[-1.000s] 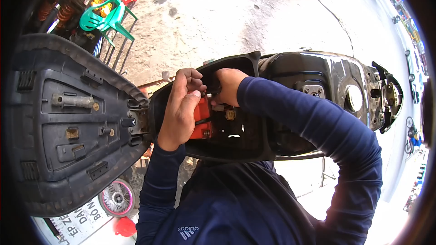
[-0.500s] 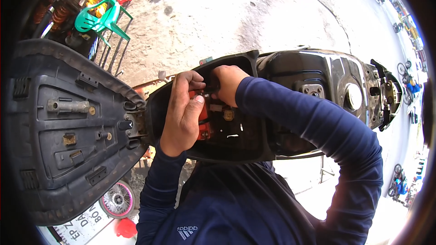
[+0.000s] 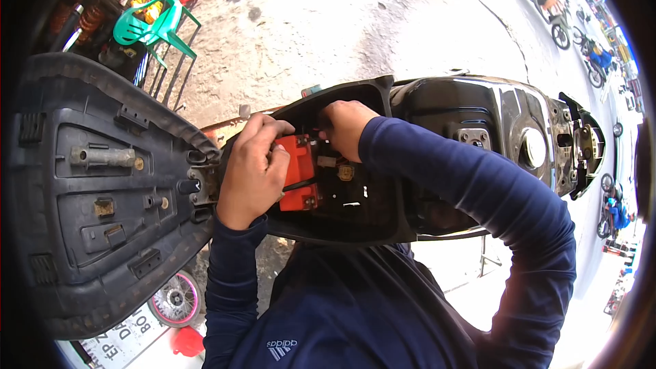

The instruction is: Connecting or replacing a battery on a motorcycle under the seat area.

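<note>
We judge the step in hand to be work at one terminal end of the red rectangular plastic battery [image 3: 298, 157], which sits inside the black plastic under-seat compartment [image 3: 391, 212] with a narrow black strap [image 3: 299, 184] across it. The black moulded seat base [image 3: 102, 184] stands open to the left, and the glossy black metal fuel tank [image 3: 506, 113] lies to the right. We find the left hand [image 3: 247, 174] along the battery's left side: its fingers are bent over the far left corner and its thumb stands apart from them at the left edge; we cannot tell whether it bears on the casing. The right hand [image 3: 350, 128] reaches into the compartment at the battery's far right corner, its fingers pointing down into shadow. We cannot tell whether those fingertips are together, apart or clamped on a part. The small pale connector [image 3: 326, 162] and the yellowish block connector [image 3: 346, 173] lie nearer the body than the right hand, apart from it. In our judgement, the next move calls for steadying the battery with the left hand while the right fingers work at that corner by feel.
</note>
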Demonstrator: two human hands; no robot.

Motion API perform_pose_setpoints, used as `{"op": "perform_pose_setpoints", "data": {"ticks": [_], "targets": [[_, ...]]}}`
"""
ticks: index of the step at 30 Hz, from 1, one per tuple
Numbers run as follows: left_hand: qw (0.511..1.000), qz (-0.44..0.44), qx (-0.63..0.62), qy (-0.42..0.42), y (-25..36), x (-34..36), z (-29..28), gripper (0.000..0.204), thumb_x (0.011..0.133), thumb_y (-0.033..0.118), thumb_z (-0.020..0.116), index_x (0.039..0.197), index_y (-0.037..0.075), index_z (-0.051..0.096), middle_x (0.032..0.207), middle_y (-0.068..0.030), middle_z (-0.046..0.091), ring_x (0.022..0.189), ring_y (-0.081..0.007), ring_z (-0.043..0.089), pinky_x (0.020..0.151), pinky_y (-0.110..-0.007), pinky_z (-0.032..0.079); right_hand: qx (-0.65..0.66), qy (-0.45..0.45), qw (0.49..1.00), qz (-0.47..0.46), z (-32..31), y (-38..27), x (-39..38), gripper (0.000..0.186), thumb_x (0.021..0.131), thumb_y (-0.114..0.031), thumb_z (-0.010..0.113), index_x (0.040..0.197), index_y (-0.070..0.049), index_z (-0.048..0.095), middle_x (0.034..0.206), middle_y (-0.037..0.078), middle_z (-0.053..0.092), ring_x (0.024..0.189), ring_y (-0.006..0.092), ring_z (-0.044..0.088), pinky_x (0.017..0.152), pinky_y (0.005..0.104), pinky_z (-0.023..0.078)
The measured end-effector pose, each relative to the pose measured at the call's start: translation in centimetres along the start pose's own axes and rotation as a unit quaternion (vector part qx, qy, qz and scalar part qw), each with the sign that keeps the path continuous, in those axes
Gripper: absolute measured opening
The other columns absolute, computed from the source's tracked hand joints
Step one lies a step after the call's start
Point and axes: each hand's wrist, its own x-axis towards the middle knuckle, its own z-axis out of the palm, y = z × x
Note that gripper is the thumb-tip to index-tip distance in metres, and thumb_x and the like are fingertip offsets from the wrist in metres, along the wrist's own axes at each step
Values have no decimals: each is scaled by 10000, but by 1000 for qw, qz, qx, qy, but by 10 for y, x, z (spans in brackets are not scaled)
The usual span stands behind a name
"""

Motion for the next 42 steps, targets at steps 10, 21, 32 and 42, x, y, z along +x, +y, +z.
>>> {"op": "perform_pose_setpoints", "data": {"ticks": [10,21,32,42], "targets": [[996,22,-57,61,-11,-1,1,270,789,-45,563,1042,-36,657,1004,-166,618,883,-335,627,825,-354,506,9,11,999,-33,-4,0,-3,376,826,-205,746,1130,-1,660,1066,221,694,1071,376,646,925,428,517],[987,68,135,-50,-11,6,7,246,773,79,711,1007,9,681,932,-143,632,892,-356,635,793,-407,513,15,17,999,-41,-1,4,-4,293,884,-192,667,1112,-6,673,1037,221,699,1054,390,647,911,445,514],[952,130,270,-65,-35,34,37,120,749,142,732,759,43,665,792,-137,653,788,-370,657,699,-486,519,-179,81,948,-249,-8,4,-14,188,800,-53,623,957,22,693,972,271,695,997,381,683,853,449,548],[957,113,253,-83,-21,33,30,189,804,228,740,834,46,700,852,-143,681,865,-360,666,756,-466,530,-211,-54,960,-174,-21,10,-1,368,722,-42,719,1083,-20,644,971,210,695,1039,357,647,879,438,530]]}}
